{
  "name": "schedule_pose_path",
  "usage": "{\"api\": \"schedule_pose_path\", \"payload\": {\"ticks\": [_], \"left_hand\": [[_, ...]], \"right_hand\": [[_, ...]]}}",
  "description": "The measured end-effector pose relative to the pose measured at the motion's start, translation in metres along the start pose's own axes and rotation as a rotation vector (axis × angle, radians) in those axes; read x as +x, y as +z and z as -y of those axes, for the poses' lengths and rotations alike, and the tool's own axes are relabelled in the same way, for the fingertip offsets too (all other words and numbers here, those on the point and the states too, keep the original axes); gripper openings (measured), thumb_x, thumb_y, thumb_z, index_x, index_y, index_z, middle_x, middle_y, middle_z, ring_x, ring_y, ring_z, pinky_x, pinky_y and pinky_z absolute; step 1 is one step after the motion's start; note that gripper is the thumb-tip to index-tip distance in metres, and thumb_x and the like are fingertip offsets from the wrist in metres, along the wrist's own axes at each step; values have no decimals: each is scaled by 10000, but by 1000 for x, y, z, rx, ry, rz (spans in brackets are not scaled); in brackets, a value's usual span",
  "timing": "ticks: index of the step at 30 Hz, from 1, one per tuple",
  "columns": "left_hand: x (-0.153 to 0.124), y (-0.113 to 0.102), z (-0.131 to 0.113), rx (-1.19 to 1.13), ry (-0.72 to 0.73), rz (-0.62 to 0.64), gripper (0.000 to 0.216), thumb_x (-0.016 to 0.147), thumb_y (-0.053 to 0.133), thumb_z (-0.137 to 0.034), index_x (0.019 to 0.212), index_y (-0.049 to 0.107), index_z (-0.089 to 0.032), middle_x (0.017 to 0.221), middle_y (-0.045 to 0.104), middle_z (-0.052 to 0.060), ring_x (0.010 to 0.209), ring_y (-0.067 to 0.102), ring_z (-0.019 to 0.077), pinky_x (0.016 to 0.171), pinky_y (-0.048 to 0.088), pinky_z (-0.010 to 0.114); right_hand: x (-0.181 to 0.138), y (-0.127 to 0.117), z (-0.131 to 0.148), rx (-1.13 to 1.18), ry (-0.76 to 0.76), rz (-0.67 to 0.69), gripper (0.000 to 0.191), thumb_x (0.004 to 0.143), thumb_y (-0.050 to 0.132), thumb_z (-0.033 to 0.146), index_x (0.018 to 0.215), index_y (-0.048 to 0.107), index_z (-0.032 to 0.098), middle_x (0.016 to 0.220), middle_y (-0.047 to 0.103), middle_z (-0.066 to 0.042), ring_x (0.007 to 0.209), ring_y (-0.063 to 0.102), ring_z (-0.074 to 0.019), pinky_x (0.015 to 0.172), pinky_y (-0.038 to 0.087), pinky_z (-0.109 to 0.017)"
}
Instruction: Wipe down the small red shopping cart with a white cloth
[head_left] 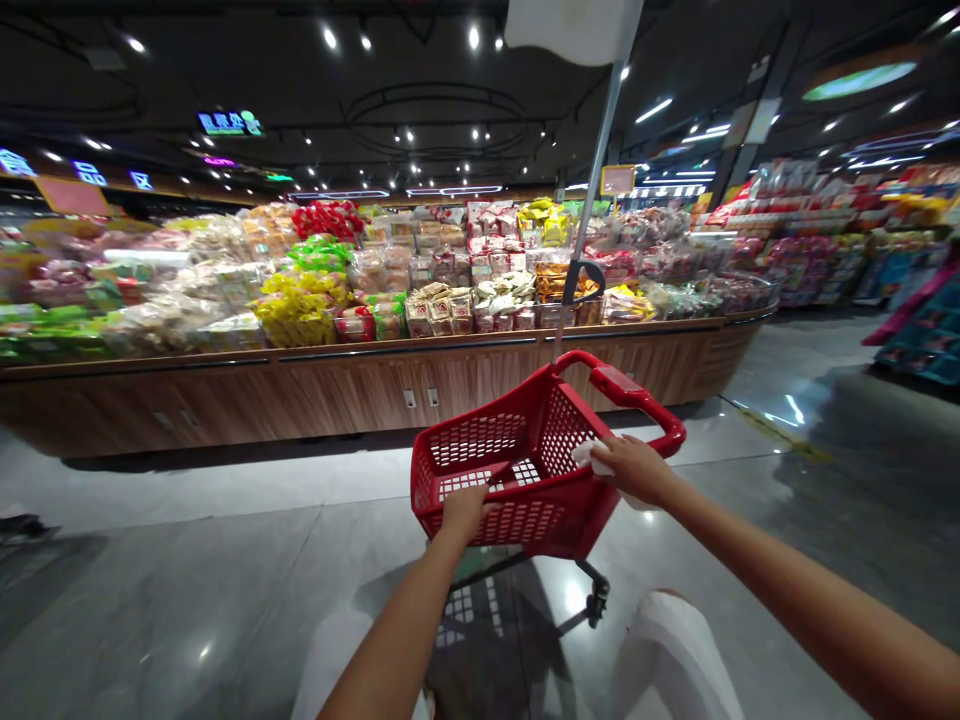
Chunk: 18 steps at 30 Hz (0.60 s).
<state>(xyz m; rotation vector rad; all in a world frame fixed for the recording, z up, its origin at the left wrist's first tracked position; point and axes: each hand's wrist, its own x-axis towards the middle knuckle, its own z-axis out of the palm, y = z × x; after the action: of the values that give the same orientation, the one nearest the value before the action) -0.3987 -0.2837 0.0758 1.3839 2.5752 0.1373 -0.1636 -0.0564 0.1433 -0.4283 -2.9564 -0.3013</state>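
A red plastic shopping cart [517, 460] stands in front of me, side-on, its handle [637, 395] at the right. My left hand [465, 512] is closed over the near rim of the basket, towards its left end. At the rim's right end, close to the handle, my right hand [634, 468] is closed on a crumpled white cloth [591, 453], possibly a tissue, pressed against the cart. Part of this white material also hangs below the hand. Through the holes in the basket the floor shows. A thin pole [592, 170] with a white flag rises behind the handle.
Beyond the cart runs a long wood-panelled display counter [360, 395] heaped with packaged snacks. More stocked shelves [825, 240] stand at the right. A black wheel [596, 600] shows under the cart on the shiny grey floor [225, 580].
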Motion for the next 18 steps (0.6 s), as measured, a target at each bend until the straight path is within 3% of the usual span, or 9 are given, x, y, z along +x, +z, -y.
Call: {"api": "schedule_pose_path", "payload": {"ticks": [3,7,11,14,18], "left_hand": [[2,8,-9,4,8,-51,384,859,520,-476,1153,589,-238,1091,671,90,1033,599,257,874,426,349],[-6,19,-26,12,7,-90,362,859,523,-460,1124,589,-222,1061,677,95,1000,618,268,851,443,362],[-22,25,-28,-35,90,-104,367,809,600,-316,1157,549,-211,1120,650,81,1033,604,251,895,439,348],[-32,16,-11,-111,256,-63,506,750,640,-235,1236,500,-220,1251,586,62,1127,554,217,965,412,313],[-41,-12,28,15,351,-19,618,666,703,-249,1256,519,-255,1363,502,61,1229,473,246,1043,353,348]], "right_hand": [[2,7,18,1,52,-6,192,858,517,236,1018,604,174,1006,578,-121,896,535,-228,784,362,-322],[26,29,86,86,-17,33,214,888,447,190,1031,605,178,997,585,-113,889,532,-218,761,372,-307],[41,40,140,154,-70,44,217,896,428,175,1033,598,176,1023,587,-109,889,546,-206,757,383,-299],[34,34,135,178,-172,61,237,878,495,240,1098,575,202,1078,582,-95,925,553,-206,759,385,-288],[8,14,74,137,-169,94,247,833,575,328,1054,588,218,997,617,-62,892,573,-204,749,374,-278]]}}
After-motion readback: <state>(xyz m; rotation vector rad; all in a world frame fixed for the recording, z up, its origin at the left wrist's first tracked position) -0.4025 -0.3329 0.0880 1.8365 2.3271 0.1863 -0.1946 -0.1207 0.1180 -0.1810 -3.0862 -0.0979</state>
